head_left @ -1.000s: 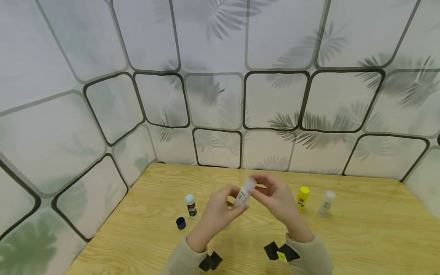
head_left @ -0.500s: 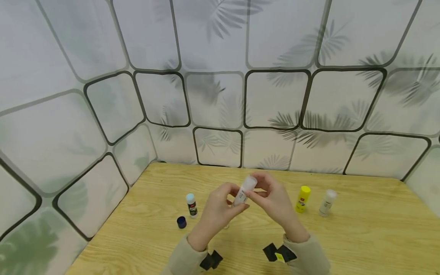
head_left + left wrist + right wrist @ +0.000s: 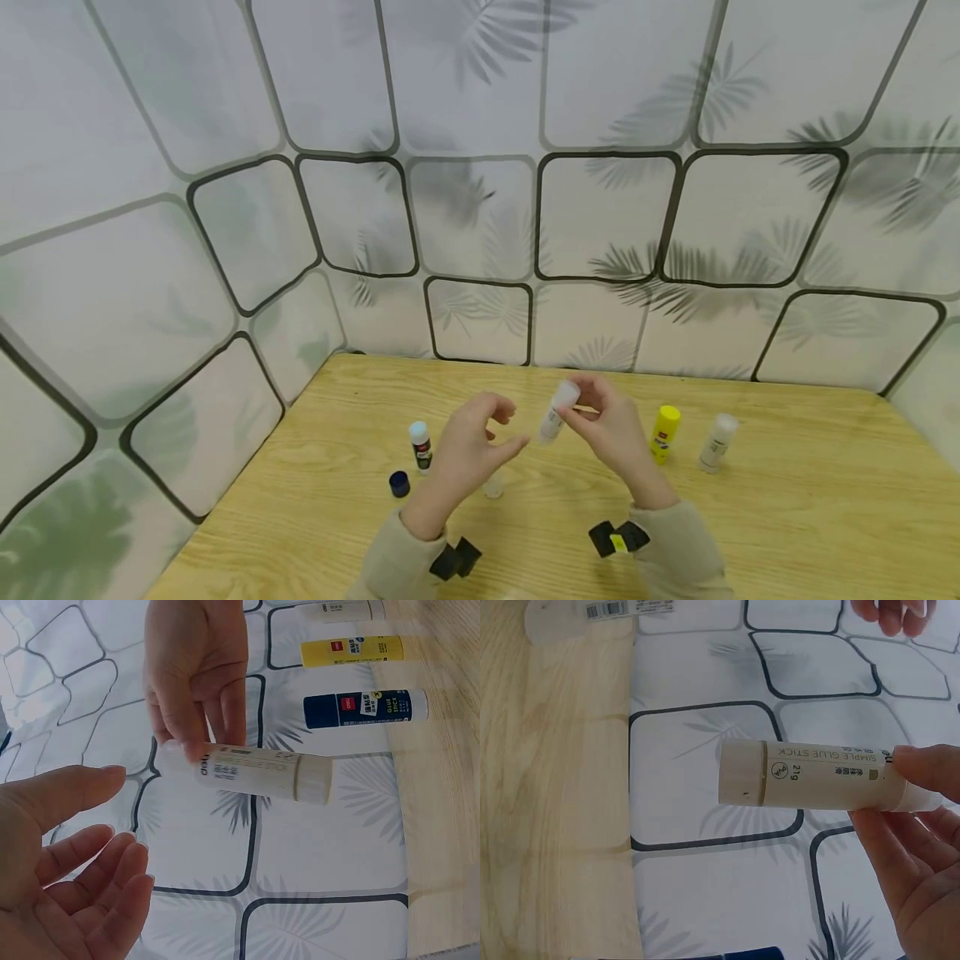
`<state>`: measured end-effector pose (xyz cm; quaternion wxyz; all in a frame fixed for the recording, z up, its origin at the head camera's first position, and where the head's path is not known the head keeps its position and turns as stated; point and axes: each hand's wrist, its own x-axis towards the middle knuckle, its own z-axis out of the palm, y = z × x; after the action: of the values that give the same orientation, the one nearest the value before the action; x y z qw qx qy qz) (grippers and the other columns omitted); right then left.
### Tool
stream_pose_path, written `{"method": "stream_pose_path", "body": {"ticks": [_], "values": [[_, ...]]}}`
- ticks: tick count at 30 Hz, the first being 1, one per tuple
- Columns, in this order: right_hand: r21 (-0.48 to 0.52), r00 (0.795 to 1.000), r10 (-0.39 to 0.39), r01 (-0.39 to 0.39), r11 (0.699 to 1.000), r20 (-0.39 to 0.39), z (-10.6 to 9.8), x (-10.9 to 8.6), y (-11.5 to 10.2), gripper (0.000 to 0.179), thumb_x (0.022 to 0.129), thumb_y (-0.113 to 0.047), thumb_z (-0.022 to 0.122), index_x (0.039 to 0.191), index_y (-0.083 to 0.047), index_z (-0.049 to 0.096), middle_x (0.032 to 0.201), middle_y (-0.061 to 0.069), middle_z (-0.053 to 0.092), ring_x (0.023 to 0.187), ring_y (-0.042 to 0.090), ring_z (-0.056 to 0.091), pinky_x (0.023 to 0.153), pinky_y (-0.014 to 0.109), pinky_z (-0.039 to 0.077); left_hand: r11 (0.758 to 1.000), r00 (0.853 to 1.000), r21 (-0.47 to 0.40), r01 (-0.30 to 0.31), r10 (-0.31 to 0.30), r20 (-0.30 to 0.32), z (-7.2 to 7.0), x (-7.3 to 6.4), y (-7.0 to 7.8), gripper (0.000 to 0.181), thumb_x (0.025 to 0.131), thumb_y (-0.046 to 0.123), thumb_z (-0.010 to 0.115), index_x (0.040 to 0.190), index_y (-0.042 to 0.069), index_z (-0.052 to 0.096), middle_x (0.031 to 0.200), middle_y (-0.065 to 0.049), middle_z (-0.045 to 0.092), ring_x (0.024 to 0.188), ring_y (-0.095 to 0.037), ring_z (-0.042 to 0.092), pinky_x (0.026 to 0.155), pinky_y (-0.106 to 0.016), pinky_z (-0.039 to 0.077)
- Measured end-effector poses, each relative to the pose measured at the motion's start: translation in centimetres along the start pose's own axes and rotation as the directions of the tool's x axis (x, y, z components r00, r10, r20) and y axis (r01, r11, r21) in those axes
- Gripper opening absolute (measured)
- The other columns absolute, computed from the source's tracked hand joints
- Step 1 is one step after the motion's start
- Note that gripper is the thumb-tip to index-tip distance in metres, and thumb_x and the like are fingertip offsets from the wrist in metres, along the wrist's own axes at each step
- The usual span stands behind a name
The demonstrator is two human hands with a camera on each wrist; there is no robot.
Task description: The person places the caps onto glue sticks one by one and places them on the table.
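My right hand [image 3: 606,425] pinches a white glue stick [image 3: 553,415] near one end, up off the table, its printed label [image 3: 825,771] turned to the right wrist camera. It hangs tilted, upper end toward the right. Just left of it my left hand [image 3: 472,446] is apart from the stick, thumb and fingers spread with nothing between them. In the left wrist view the held glue stick [image 3: 255,771] lies past the left fingertips [image 3: 112,776]. A small pale, translucent piece [image 3: 492,485] rests on the table beside the left hand.
Left of the hands stand a dark-labelled glue stick with a pale top [image 3: 421,448] and a dark blue cap [image 3: 399,484]. Rightward are a yellow glue stick [image 3: 663,435] and another white one [image 3: 718,443]. A navy glue stick [image 3: 366,709] shows in the left wrist view. Patterned curtains [image 3: 480,321] border the table.
Both hands were on the white glue stick; my left hand has let go and drawn slightly left. The right hand has moved a little right with the stick. The pale piece has come into fuller view.
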<state>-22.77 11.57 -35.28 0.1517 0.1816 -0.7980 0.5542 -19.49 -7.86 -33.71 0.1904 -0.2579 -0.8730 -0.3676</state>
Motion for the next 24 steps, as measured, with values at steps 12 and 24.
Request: {"method": "stream_pose_path", "body": {"ticks": [12,24], "values": [[-0.166,0.994,0.097,-0.088,0.982,0.046,1.3,0.5,3.8,0.032,0.077,0.003,0.064,0.106,0.004,0.05,0.099,0.019,0.058,0.093,0.031,0.057,0.073,0.033,0.049,1.0,0.999,0.007,0.011,-0.011,0.03,0.1,0.1,-0.3,0.025,0.076,0.016,0.071,0.095,0.008,0.057,0.085,-0.001,0.054,0.079,-0.014,0.053,0.06,-0.021,0.046],[-0.253,0.992,0.087,-0.062,0.966,0.09,2.0,0.2,5.6,0.028,0.079,0.0,0.064,0.105,0.0,0.052,0.098,0.016,0.058,0.091,0.032,0.058,0.074,0.038,0.049,1.0,0.998,0.022,0.008,-0.01,0.064,0.2,0.1,-0.6,0.023,0.077,0.016,0.07,0.095,0.008,0.057,0.085,-0.002,0.055,0.078,-0.013,0.053,0.06,-0.02,0.045]]}}
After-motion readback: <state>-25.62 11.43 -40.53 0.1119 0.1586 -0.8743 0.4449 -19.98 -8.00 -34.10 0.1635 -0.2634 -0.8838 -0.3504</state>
